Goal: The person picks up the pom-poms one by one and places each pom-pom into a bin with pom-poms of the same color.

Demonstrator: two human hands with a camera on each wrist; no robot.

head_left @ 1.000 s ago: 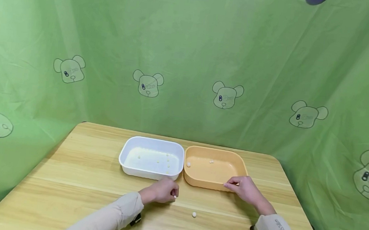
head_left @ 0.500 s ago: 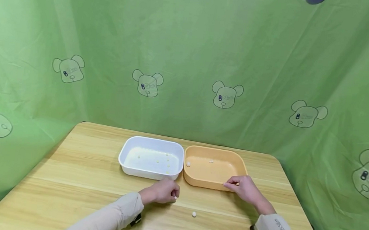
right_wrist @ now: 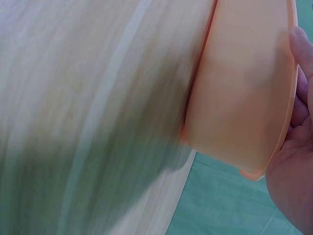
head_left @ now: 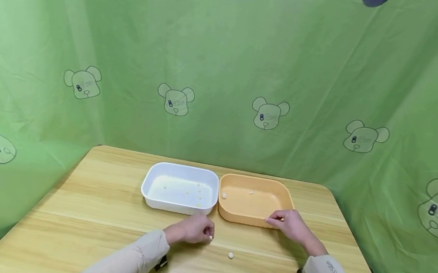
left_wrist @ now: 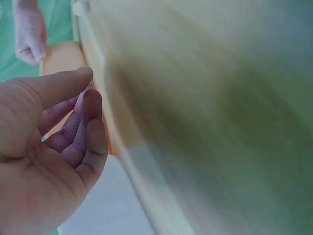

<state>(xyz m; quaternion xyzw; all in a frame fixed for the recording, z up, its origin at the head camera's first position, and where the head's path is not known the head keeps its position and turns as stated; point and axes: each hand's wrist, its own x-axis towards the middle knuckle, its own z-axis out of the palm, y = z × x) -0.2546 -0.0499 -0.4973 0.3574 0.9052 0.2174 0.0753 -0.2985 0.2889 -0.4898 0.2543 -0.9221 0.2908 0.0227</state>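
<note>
My left hand (head_left: 195,229) is low over the table in front of the white bin (head_left: 176,205), thumb and forefinger pinching a small white ball (head_left: 211,238). In the left wrist view the fingertips mostly hide that ball. At the near right corner of the orange bin (head_left: 242,219), my right hand (head_left: 289,223) grips the rim; the right wrist view has the thumb (right_wrist: 299,41) on the outer side and the other fingers inside. Another white ball (head_left: 230,255) lies on the table to the right of my left hand, nearer to me.
Several small yellowish pieces (head_left: 187,192) are scattered in the white bin. The orange bin, standing right beside it, holds a white ball (head_left: 224,195) and two smaller whitish pieces (head_left: 251,192). A green curtain (head_left: 225,67) surrounds the wooden table (head_left: 77,211).
My left hand has shifted slightly right and towards me, the small white ball still between its fingertips. The right hand stays on the orange bin's rim, and both bins stand where they were.
</note>
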